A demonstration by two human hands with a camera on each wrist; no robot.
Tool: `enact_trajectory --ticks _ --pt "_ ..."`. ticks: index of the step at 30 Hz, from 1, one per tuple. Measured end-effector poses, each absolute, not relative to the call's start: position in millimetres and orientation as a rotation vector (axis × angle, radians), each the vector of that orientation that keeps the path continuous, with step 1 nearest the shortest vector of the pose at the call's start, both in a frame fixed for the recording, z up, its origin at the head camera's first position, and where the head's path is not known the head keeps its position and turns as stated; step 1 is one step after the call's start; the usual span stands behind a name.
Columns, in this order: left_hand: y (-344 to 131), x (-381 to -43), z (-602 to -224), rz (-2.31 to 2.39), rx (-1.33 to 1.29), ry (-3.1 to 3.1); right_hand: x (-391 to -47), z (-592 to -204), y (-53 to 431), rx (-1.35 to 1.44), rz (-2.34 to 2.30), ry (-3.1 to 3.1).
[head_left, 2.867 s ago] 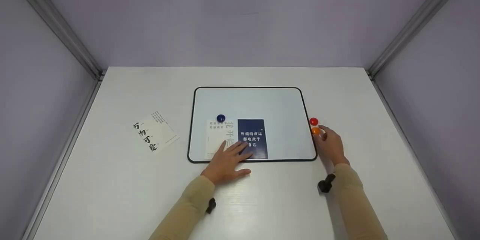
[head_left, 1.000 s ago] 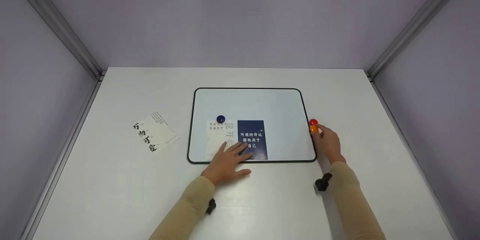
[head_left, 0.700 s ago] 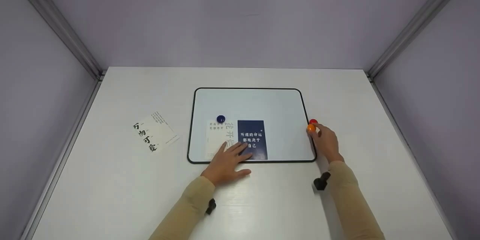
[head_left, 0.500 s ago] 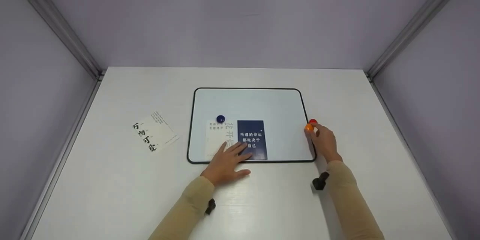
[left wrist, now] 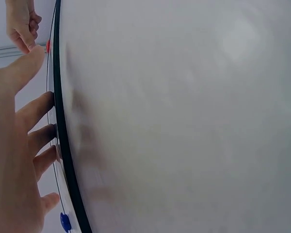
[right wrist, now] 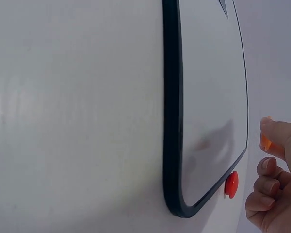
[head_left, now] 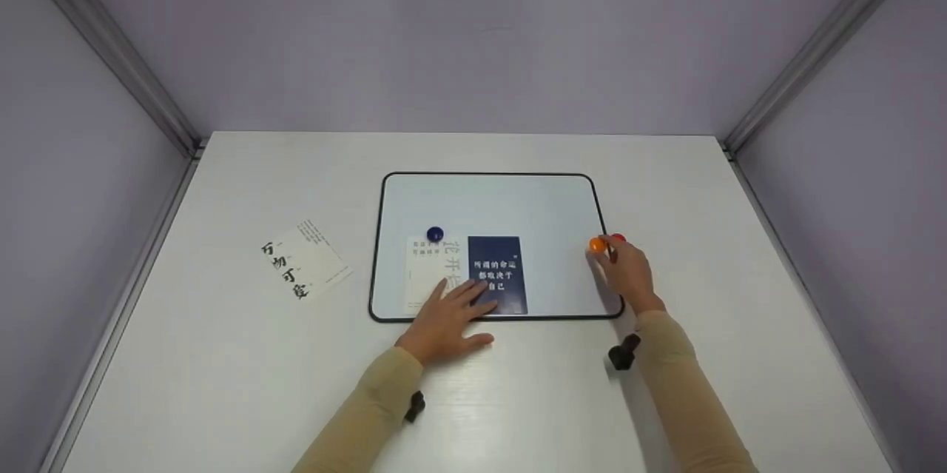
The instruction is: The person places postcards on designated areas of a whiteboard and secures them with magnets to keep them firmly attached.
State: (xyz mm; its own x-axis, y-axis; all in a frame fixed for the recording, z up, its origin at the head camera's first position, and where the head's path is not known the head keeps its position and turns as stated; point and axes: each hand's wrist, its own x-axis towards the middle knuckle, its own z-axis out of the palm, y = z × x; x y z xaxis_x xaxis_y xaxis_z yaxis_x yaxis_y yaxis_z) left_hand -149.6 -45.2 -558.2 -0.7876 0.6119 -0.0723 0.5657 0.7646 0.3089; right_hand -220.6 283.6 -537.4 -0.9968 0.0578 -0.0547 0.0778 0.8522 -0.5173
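A whiteboard with a black rim lies flat on the table. Near its lower edge are a white card and, beside it, a navy card with white lettering. My left hand rests with spread fingers across both cards. A dark blue round magnet sits at the white card's top edge. Between thumb and finger, my right hand pinches an orange round magnet, held above the board's right side. A red round magnet is on the table just outside the right rim, partly hidden by my hand in the head view.
Left of the board, another white card with black brush lettering lies askew on the white table. Pale walls stand behind and at both sides.
My right hand has lifted the orange magnet from beside the red one and carried it left over the board's rim. The left hand and the cards have stayed put.
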Motion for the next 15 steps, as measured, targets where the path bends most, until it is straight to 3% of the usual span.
enact_trajectory --ticks 15 --pt "-45 -149 -555 0.390 0.913 2.766 -225 -535 266 0.075 -0.878 2.993"
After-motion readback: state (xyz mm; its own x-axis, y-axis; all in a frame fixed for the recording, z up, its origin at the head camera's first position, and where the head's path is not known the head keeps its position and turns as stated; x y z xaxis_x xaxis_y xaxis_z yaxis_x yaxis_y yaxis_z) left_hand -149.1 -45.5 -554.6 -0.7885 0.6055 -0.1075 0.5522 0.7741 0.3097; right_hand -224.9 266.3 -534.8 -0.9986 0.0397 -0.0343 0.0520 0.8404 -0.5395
